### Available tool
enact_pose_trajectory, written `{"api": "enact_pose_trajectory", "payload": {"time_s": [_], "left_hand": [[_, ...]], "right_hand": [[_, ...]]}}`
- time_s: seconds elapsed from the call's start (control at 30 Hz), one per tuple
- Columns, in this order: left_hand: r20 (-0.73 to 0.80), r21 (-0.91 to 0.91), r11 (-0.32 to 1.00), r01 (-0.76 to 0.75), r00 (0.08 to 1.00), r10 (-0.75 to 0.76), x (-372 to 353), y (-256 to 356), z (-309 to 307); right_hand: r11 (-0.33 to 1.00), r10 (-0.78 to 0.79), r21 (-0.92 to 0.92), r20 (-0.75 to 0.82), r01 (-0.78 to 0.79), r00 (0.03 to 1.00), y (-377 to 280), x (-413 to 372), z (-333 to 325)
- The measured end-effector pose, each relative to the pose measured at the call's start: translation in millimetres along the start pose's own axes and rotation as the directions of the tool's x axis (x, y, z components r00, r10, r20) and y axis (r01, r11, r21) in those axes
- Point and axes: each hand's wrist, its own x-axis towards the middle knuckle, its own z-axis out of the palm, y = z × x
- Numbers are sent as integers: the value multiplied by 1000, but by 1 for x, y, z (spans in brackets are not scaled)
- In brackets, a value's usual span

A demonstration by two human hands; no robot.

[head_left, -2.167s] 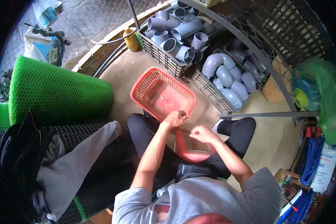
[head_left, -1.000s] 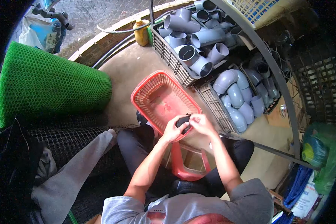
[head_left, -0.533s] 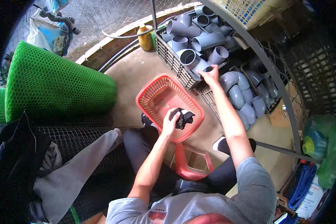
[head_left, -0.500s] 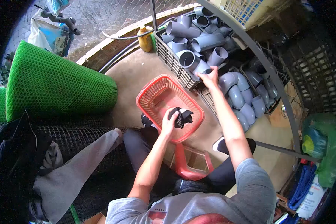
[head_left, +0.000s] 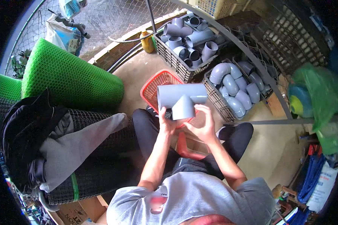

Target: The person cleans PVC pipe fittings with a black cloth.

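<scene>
A grey plastic pipe tee is held up in front of me, its branch pointing down toward my body, over the red basket. My left hand grips it from the lower left; a bit of dark material, probably the black cloth, shows between this hand and the tee. On the other side, my right hand has its fingers and thumb around the branch's right side. The tee hides much of the basket.
Beyond the basket stands a black crate full of grey pipe fittings. A second crate holds grey elbows. Green mesh rolls lie at left, near a yellow bottle. A red stool is between my legs.
My right hand has come back from the crate with the tee, now held in both hands before me. Earlier my left hand held a black cloth over the basket.
</scene>
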Motion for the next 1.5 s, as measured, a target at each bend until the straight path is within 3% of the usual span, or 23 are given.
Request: {"api": "enact_pose_trajectory", "payload": {"time_s": [0.03,0.07,0.13,0.17,0.2,0.27,0.33,0.37,0.5,0.57,0.6,0.63,0.67,0.73,0.77,0.83,1.0,1.1,1.13,1.2,1.3,1.43,1.5], "left_hand": [[-49,-12,999,-32,998,31,-9,2,9],[-63,-126,991,53,996,-61,-21,7,16],[21,-66,984,167,986,-166,-35,4,35],[146,-29,967,252,958,-245,-29,-15,16],[-75,299,932,203,979,-189,-18,-34,18],[81,120,923,366,923,-377,21,-58,-7],[189,-24,902,432,888,-420,11,-50,23],[271,-89,874,478,856,-440,16,-53,21],[190,-32,883,468,870,-454,13,-37,29],[355,-24,809,587,762,-542,18,-35,12],[352,-18,809,588,761,-545,17,-30,11],[312,80,815,574,762,-568,16,-25,13],[265,177,810,560,765,-587,13,-20,12],[204,312,794,522,779,-592,-3,7,45],[185,503,772,389,823,-536,-2,15,55],[142,752,635,180,896,-422,2,27,68],[174,906,417,-73,963,-208,-15,49,106],[554,831,-75,-551,833,16,-61,50,147],[662,723,-302,-621,748,47,-74,43,150],[777,495,-539,-681,625,-77,-98,43,163],[800,459,-454,-764,577,-163,-108,44,156],[858,336,-189,-923,382,-344,-113,46,151],[877,326,-198,-924,374,-301,-106,54,158]], "right_hand": [[996,61,74,-112,-53,992,0,-14,-4],[906,275,382,-203,-183,940,-2,-28,-6],[928,314,311,-363,-204,877,-14,-31,-10],[980,199,77,-328,-183,924,-9,-27,-9],[976,104,-161,-260,-149,960,3,-23,-6],[967,73,-229,-182,-115,981,17,-11,-11],[974,61,-215,-81,-77,995,6,5,-26],[983,27,-176,-147,-53,989,4,7,-31],[970,-31,-230,-442,-79,897,-17,21,-68],[965,-22,-242,-471,-105,882,3,19,-87],[923,347,271,-276,-274,896,30,11,-93],[597,551,659,77,-458,831,31,13,-99],[401,467,725,363,-559,806,27,7,-113],[143,448,787,489,-600,748,35,-9,-114],[142,448,788,489,-599,749,46,-20,-113],[34,452,646,671,-763,588,67,-39,-107],[-189,468,714,670,-675,577,25,-45,-79],[-226,577,807,563,-546,592,15,-43,-62],[-198,548,826,540,-528,639,12,-44,-56],[-204,565,823,541,-530,623,1,-46,-54],[-117,560,836,502,-536,659,-6,-48,-52],[-250,472,862,506,-441,722,2,-63,-45],[-133,483,885,451,-446,751,-7,-63,-44]]}}
